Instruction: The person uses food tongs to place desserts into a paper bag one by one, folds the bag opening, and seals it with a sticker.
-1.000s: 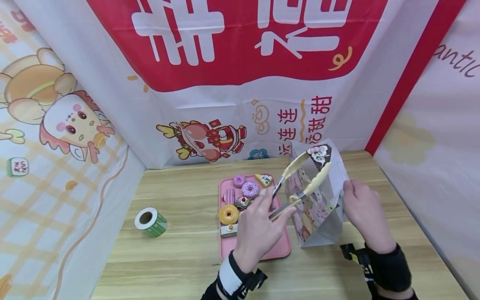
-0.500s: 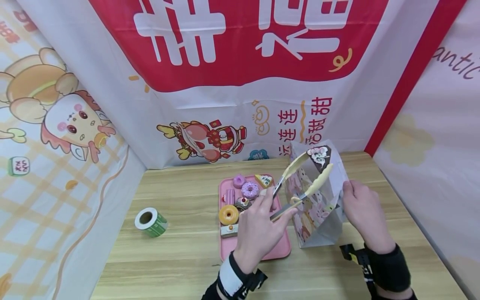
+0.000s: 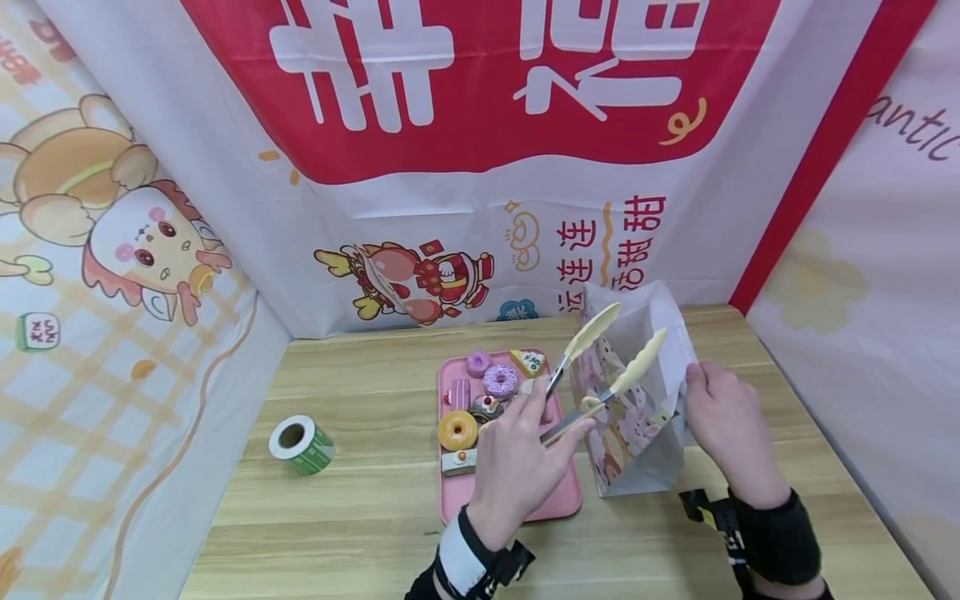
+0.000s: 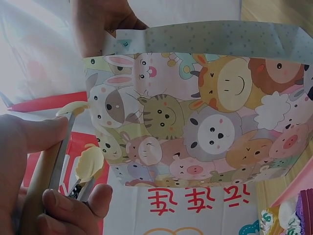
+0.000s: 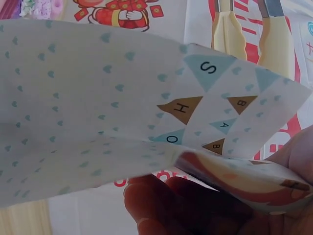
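My left hand (image 3: 517, 467) holds metal tongs with cream tips (image 3: 592, 331); the tips stand apart over the mouth of a paper bag (image 3: 633, 446) and nothing shows between them. Cartoon animals cover the bag's side in the left wrist view, where thumb and fingers wrap the tongs' handles (image 4: 46, 171). On the bag's right edge, my right hand (image 3: 726, 421) pinches the paper, and the mouth gapes. The right wrist view shows a pale side of the bag (image 5: 98, 93) with small hearts and lettered flags. The bottom of the bag is hidden.
Left of the bag lies a pink tray (image 3: 562, 498) with several toy pastries, among them a yellow donut (image 3: 457, 429) and a purple donut (image 3: 500, 380). A roll of green labels (image 3: 302, 445) stands further left on the wooden table. Printed cloth hangs behind.
A dark chocolate cake slice that was at the tongs' tips has dropped out of sight at the bag's mouth. The tips have spread slightly; both hands have stayed nearly still.
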Motion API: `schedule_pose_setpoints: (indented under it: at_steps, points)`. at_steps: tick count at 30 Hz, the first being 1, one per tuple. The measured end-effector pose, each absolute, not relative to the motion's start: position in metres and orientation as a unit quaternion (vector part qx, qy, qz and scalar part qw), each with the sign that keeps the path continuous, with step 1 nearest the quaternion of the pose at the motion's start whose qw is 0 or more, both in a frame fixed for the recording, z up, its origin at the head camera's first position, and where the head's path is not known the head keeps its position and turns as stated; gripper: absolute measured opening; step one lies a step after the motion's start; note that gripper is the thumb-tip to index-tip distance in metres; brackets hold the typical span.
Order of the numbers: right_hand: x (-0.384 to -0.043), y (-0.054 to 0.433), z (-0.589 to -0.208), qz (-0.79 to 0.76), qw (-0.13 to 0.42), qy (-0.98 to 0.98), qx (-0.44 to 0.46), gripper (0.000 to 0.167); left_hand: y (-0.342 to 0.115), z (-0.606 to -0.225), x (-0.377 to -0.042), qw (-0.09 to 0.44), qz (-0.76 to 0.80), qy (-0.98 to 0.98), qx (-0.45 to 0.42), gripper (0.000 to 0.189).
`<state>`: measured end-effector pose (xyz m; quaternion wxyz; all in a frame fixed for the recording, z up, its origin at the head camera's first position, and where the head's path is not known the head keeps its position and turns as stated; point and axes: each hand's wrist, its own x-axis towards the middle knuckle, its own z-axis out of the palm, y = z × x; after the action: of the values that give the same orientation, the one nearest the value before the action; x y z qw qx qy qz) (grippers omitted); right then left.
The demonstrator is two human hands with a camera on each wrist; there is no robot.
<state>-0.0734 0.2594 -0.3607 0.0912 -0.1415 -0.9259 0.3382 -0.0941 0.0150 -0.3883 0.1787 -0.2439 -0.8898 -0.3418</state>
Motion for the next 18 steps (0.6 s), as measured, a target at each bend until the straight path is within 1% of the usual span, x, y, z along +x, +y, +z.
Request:
schedule_pose_setpoints:
  at_steps: [5,10,14,18]
  points:
    - [-0.074,0.259,-0.361,0.338,0.089,-0.926,-0.144,0.051,0.013,-0.392,-0.094,0.19,-0.352,-0.882,-0.249,0.074]
    - [-0.075,0.258,-0.363,0.336,0.084,-0.926,-0.146,0.052,0.008,-0.398,-0.093,0.175,-0.383,-0.875,-0.239,0.077]
    - [-0.075,0.258,-0.365,0.335,0.083,-0.928,-0.144,0.053,-0.001,-0.403,-0.09,0.175,-0.406,-0.868,-0.226,0.08]
    - [-0.076,0.258,-0.364,0.33,0.097,-0.929,-0.137,0.051,-0.013,-0.411,-0.09,0.18,-0.427,-0.862,-0.205,0.082]
